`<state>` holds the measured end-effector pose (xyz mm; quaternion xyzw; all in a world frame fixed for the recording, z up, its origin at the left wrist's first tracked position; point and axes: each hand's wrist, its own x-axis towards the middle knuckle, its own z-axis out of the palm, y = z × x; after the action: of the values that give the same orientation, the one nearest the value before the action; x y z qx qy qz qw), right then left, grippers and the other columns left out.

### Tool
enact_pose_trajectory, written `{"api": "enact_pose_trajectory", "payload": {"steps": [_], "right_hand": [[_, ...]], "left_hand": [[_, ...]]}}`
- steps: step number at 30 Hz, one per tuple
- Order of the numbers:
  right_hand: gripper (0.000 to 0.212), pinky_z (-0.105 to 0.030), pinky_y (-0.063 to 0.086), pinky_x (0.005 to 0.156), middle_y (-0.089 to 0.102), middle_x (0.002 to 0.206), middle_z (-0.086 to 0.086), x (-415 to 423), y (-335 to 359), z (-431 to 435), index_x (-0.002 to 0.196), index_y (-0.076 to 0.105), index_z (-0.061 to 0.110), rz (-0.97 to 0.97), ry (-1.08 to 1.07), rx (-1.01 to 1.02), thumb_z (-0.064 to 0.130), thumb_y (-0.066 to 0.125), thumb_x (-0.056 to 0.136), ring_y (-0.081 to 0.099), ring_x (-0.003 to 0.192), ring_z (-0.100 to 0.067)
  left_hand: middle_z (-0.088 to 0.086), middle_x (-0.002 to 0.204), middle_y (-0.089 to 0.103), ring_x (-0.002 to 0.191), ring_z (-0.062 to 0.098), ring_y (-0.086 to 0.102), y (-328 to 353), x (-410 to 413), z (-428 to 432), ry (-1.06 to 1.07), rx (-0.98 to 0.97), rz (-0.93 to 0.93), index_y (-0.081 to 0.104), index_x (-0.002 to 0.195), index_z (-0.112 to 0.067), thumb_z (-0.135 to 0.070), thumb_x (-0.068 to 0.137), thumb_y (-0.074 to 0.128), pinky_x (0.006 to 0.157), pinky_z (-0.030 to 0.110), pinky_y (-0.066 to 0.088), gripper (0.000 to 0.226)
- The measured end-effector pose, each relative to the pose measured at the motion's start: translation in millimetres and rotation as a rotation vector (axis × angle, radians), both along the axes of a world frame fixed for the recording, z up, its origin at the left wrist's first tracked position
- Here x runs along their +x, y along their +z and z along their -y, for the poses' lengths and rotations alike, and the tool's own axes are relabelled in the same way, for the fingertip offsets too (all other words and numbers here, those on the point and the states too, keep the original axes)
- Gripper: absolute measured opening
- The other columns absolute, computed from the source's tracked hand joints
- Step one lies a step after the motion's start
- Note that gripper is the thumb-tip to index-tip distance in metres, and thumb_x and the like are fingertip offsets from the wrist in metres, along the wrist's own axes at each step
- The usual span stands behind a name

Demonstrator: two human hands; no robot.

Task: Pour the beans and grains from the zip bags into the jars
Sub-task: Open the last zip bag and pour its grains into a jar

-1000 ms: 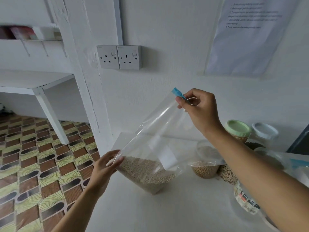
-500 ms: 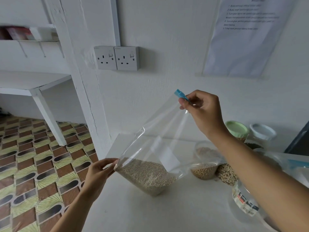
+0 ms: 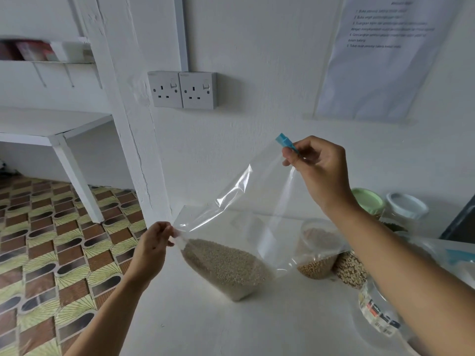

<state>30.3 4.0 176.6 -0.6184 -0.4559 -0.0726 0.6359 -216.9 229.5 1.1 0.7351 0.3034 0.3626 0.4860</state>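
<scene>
A clear zip bag (image 3: 239,217) hangs tilted above the white table (image 3: 231,327), with pale grains (image 3: 226,268) pooled in its lowest corner. My right hand (image 3: 317,170) pinches the top edge of the bag beside its blue zip slider (image 3: 284,142). My left hand (image 3: 154,245) pinches the bag's lower left corner. Behind the bag stands a clear jar (image 3: 317,253) part filled with tan beans. A clear jar with a printed label (image 3: 377,312) lies under my right forearm.
A bag of speckled beans (image 3: 350,271) lies right of the tan beans. Jars with a green lid (image 3: 368,201) and a white lid (image 3: 407,205) stand by the wall. Another zip bag (image 3: 455,255) lies at the far right. The table's left edge drops to a patterned floor (image 3: 51,253).
My left hand has shifted from cupping the bag's underside to pinching its lower left corner. The bag is pulled flatter between both hands. My right hand stays at the slider.
</scene>
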Motion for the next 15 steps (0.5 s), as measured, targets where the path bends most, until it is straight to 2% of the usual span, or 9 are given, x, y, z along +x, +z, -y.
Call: {"api": "enact_pose_trajectory", "payload": {"steps": [4, 8, 10, 12, 15], "right_hand": [[0.015, -0.023, 0.051, 0.067, 0.073, 0.076, -0.008, 2.8, 2.9, 6.5, 0.082, 0.069, 0.003, -0.031, -0.001, 0.03, 0.012, 0.075, 0.092, 0.072, 0.071, -0.014], [0.014, -0.026, 0.053, 0.068, 0.074, 0.075, -0.007, 7.1, -9.9, 11.3, 0.08, 0.068, 0.008, -0.076, -0.02, 0.034, 0.012, 0.075, 0.092, 0.073, 0.072, -0.015], [0.016, -0.024, 0.052, 0.067, 0.074, 0.075, -0.01, 12.6, -15.0, 12.9, 0.081, 0.068, 0.0, -0.136, -0.042, 0.059, 0.01, 0.074, 0.092, 0.071, 0.068, -0.011], [0.017, -0.021, 0.051, 0.064, 0.073, 0.077, -0.017, 15.9, -18.6, 12.7, 0.082, 0.067, -0.005, -0.174, -0.059, 0.064, 0.007, 0.073, 0.092, 0.07, 0.065, -0.007], [0.017, -0.02, 0.052, 0.063, 0.073, 0.078, -0.02, 17.9, -22.7, 10.7, 0.084, 0.067, -0.007, -0.182, -0.078, 0.051, 0.007, 0.073, 0.092, 0.07, 0.065, -0.006]], "left_hand": [[0.009, 0.096, 0.071, 0.083, 0.011, 0.069, 25.0, 2.7, -7.8, 0.031, 0.062, 0.058, 0.061, 0.101, -0.005, -0.012, 0.107, 0.044, 0.081, 0.039, 0.057, 0.02], [-0.002, 0.094, 0.072, 0.086, 0.003, 0.069, 49.6, 3.2, -15.4, -0.041, 0.299, -0.111, 0.061, 0.102, -0.008, -0.011, 0.106, 0.047, 0.077, 0.028, 0.055, 0.015], [0.002, 0.095, 0.071, 0.088, 0.008, 0.069, 49.7, 2.1, -21.4, -0.043, 0.27, -0.092, 0.061, 0.102, -0.006, -0.008, 0.106, 0.046, 0.08, 0.027, 0.057, 0.016], [0.01, 0.095, 0.07, 0.092, 0.019, 0.07, 43.7, 6.0, -22.1, -0.023, 0.15, -0.017, 0.06, 0.104, 0.003, -0.006, 0.106, 0.043, 0.084, 0.029, 0.061, 0.019], [0.025, 0.104, 0.067, 0.105, 0.035, 0.067, 31.8, 17.2, -14.8, -0.005, -0.049, 0.107, 0.056, 0.107, 0.01, -0.011, 0.108, 0.041, 0.087, 0.038, 0.059, 0.025]]}}
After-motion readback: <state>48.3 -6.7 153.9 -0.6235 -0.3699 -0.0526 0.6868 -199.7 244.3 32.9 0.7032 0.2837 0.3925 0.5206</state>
